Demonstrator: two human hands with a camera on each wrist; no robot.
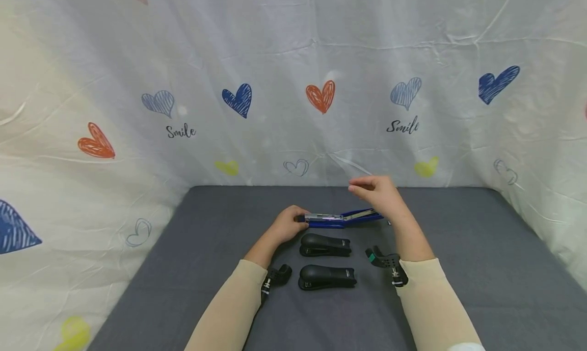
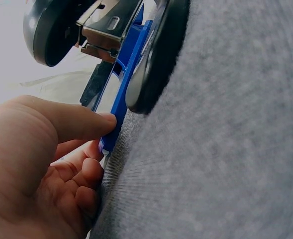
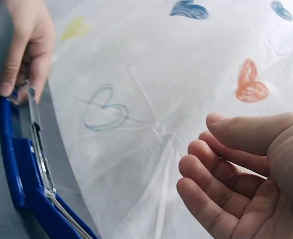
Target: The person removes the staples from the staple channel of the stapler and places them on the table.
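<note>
A blue stapler (image 1: 325, 224) lies swung open at the back of the grey table, its metal staple channel (image 3: 38, 132) bare. My left hand (image 1: 287, 224) pinches the left end of its base between thumb (image 2: 94, 124) and fingers, as the left wrist view shows. My right hand (image 1: 378, 193) is raised above the stapler's right part, apart from it. In the right wrist view that hand's fingers (image 3: 221, 184) are loosely bent, with nothing visible between them and the thumb.
Two black staplers lie in front of the blue one, a nearer one (image 1: 327, 277) and a farther one (image 1: 324, 245). A tiny object (image 1: 389, 222) sits beside my right wrist, too small to tell. Behind the table hangs a white curtain (image 1: 275, 137) with printed hearts.
</note>
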